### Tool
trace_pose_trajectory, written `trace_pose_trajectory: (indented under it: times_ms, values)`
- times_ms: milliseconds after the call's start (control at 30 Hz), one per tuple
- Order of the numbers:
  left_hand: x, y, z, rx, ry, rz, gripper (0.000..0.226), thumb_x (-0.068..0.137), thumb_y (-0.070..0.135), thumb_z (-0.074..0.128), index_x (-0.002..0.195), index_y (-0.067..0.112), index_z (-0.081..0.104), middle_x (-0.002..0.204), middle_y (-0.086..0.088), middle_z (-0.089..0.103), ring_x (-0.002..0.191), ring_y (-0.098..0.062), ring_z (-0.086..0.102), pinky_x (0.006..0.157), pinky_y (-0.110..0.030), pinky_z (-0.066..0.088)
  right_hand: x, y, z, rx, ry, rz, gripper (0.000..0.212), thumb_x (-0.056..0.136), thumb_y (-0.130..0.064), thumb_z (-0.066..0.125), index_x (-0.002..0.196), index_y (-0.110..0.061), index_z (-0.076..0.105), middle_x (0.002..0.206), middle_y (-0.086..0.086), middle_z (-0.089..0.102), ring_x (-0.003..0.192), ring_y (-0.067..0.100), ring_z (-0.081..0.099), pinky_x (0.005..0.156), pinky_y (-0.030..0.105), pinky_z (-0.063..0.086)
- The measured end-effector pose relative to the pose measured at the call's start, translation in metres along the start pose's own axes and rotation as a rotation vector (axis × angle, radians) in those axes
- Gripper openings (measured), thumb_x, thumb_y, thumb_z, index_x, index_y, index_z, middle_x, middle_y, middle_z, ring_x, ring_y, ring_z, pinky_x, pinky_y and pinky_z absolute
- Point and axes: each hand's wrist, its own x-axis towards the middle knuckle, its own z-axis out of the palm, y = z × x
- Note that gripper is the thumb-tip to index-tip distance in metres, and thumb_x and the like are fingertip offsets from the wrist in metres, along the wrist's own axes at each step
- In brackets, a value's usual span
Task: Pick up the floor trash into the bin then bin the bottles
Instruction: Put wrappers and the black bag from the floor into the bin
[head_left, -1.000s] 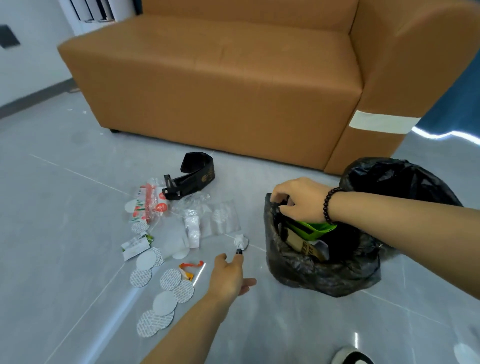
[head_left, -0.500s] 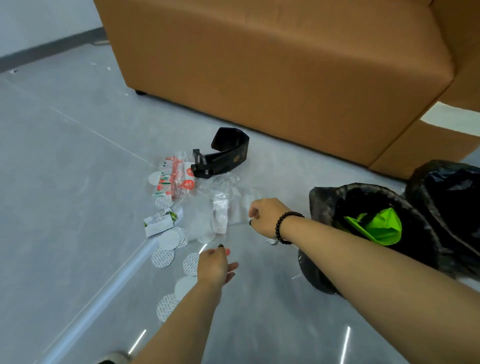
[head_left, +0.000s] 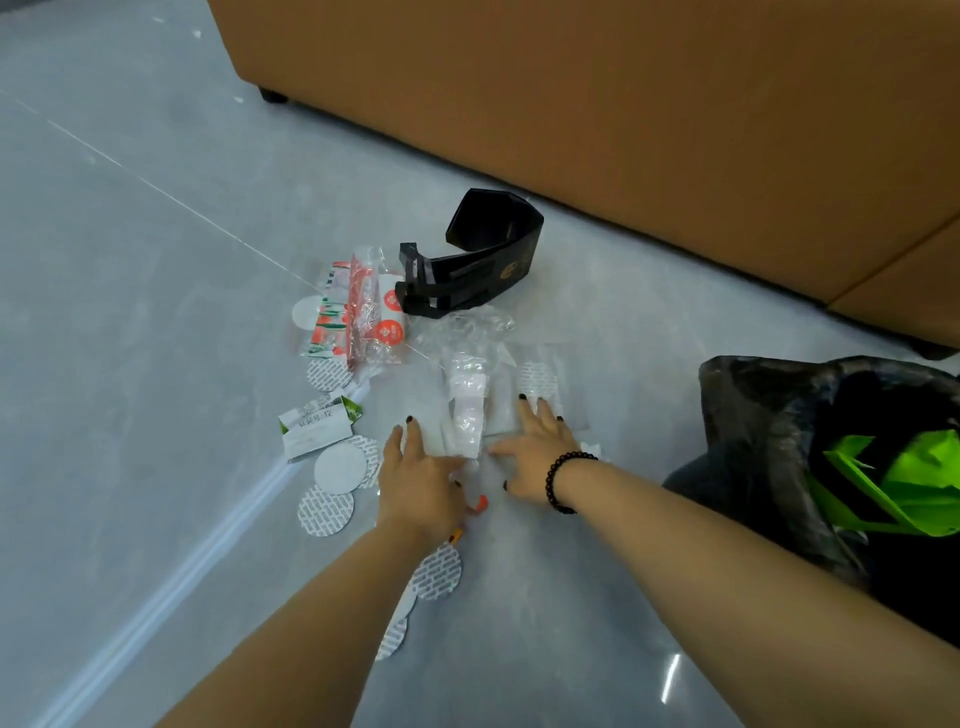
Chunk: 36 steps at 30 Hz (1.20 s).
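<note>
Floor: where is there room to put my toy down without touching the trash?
Bare floor lies left of the round paper seals, and between the black box and the sofa. It is crowded where both hands, left and right, spread over the clear wrappers beside the bin bag.

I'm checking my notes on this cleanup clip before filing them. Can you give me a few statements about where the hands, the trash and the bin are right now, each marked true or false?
1. Both hands lie with spread fingers on the clear plastic wrappers on the floor. True: left hand, right hand.
2. The right hand grips the bin's rim. False: it rests on the wrappers, apart from the black-bagged bin.
3. A green item sits inside the bin. True.
4. The black folded box is already in the bin. False: it lies on the floor near the sofa.
5. The beaded bracelet is on the left wrist. False: it is on the right wrist.
</note>
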Motion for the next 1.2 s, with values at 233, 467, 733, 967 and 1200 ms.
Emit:
trace_pose_trajectory:
  times_ms: [233,467,733,967,1200]
  values:
    - [0.003,-0.012,0.014,0.163,-0.024,-0.027,0.076,0.094,0.036,0.043,0.150,-0.001,0.007,0.160,-0.019,-0.002,0.148,-0.029,-0.006,0.120,-0.040,0.006,-0.013,0.007,0.023,-0.047,-0.014,0.058,0.086,0.088,-0.019,0.054,0.151,-0.014,-0.006,0.157,0.006,-0.020,0.146,0.025,-0.010,0.119,0.045,0.001]
    - [-0.022,0.002,-0.025,0.126,0.049,-0.065,0.068,0.097,0.027,0.046,0.152,0.003,0.013,0.161,-0.011,0.004,0.148,-0.029,0.001,0.119,-0.037,0.012,-0.071,-0.003,-0.008,0.182,0.349,-0.015,0.069,0.095,-0.018,0.046,0.151,-0.011,0.006,0.158,0.004,0.013,0.143,0.020,0.020,0.115,0.027,0.017]
    - [-0.073,0.042,-0.090,0.105,0.052,-0.009,0.033,0.089,0.019,0.051,0.119,0.008,0.062,0.134,-0.013,0.049,0.132,-0.029,0.039,0.105,-0.035,0.037,-0.173,-0.011,-0.090,0.232,0.605,-0.111,0.051,0.096,-0.025,0.047,0.145,-0.016,0.034,0.143,0.005,0.044,0.125,0.023,0.046,0.104,0.029,0.038]
    - [-0.143,0.103,-0.178,-0.514,0.182,0.025,0.042,0.102,0.031,0.033,0.086,0.008,0.065,0.104,-0.008,0.063,0.095,-0.026,0.059,0.085,-0.032,0.043,-0.288,-0.024,-0.152,0.463,0.911,-0.146,0.017,0.088,-0.017,0.062,0.102,-0.016,0.072,0.093,-0.004,0.071,0.079,0.003,0.061,0.081,0.011,0.046]
    - [-0.223,0.142,-0.238,-1.006,0.121,0.073,0.061,0.101,0.050,0.022,0.077,0.013,0.065,0.091,-0.008,0.075,0.087,-0.020,0.069,0.080,-0.033,0.048,-0.384,-0.028,-0.176,0.801,1.001,-0.188,0.020,0.083,-0.004,0.064,0.078,-0.022,0.072,0.079,-0.005,0.069,0.074,0.013,0.068,0.063,0.032,0.060]
